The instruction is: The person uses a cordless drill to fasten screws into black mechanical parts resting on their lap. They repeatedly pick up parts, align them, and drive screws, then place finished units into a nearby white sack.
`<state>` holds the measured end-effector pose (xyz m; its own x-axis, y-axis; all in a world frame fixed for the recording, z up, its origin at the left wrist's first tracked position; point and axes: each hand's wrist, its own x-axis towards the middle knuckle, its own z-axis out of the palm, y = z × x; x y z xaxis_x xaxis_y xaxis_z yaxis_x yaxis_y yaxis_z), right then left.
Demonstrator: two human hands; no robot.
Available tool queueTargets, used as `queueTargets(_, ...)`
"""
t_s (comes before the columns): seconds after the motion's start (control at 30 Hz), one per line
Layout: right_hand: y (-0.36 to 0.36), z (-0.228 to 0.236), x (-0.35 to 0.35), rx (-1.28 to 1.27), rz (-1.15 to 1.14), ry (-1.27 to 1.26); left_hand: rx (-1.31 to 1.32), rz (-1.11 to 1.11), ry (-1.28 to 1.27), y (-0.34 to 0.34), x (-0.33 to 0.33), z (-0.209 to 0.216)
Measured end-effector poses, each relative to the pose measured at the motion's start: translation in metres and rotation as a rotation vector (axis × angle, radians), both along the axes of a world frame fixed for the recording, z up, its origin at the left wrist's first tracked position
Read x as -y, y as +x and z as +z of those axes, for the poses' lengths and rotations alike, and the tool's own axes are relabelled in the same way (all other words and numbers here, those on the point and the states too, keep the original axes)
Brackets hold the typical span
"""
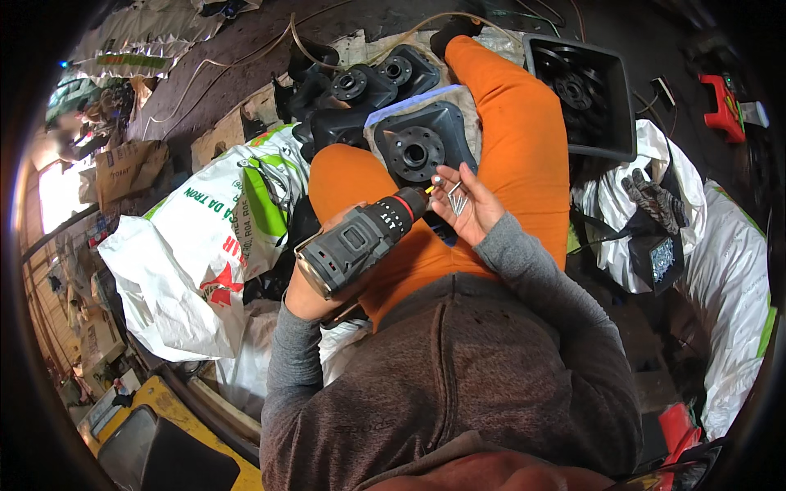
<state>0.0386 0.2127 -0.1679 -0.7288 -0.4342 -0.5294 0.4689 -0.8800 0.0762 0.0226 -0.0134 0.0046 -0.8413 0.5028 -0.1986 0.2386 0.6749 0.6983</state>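
Observation:
My left hand is wrapped around a dark grey cordless drill, mostly hidden beneath it. The drill points up and to the right, toward my right hand. Several silver screws lie in that hand's curled fingers. Its thumb and fingertips are by the drill's yellow-tipped bit, where one screw head shows; whether the bit touches it I cannot tell. Just beyond, between my orange-trousered legs, sits a square black moulded part with a round, holed flange in its middle.
More black moulded parts are heaped at the far left. A black crate of similar parts stands at right, with a grey glove and a black container of small metal pieces nearer. A white sack fills the left side.

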Motion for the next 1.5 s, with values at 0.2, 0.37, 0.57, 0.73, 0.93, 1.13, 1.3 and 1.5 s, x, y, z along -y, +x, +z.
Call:
queueTargets(0.2,0.006,-0.009,0.000,-0.032,0.062,-0.066,-0.008,-0.034,-0.015,0.009,0.012,-0.004)
queueTargets(0.37,0.005,0.000,-0.003,-0.052,0.173,0.059,0.226,0.161,0.122,0.020,0.023,0.001)
queueTargets(0.57,0.005,-0.011,-0.001,-0.093,0.188,0.039,-0.003,-0.026,-0.005,0.017,0.030,-0.011)
queueTargets(0.73,0.003,-0.014,-0.004,-0.026,0.125,0.023,0.124,0.041,0.004,0.017,0.038,-0.004)
queueTargets(0.93,0.002,-0.021,-0.002,-0.065,0.117,-0.049,0.117,0.079,0.102,0.015,0.031,-0.007)
queueTargets(1.13,0.001,-0.018,-0.003,-0.054,0.144,0.000,0.051,0.019,0.021,0.013,0.033,-0.007)
queueTargets(1.3,-0.002,-0.018,-0.006,-0.129,0.250,0.081,0.024,-0.039,-0.011,0.007,0.032,0.001)
queueTargets(1.5,-0.009,-0.017,-0.018,-0.301,0.443,0.081,0.739,0.461,0.145,0.019,0.051,0.017)
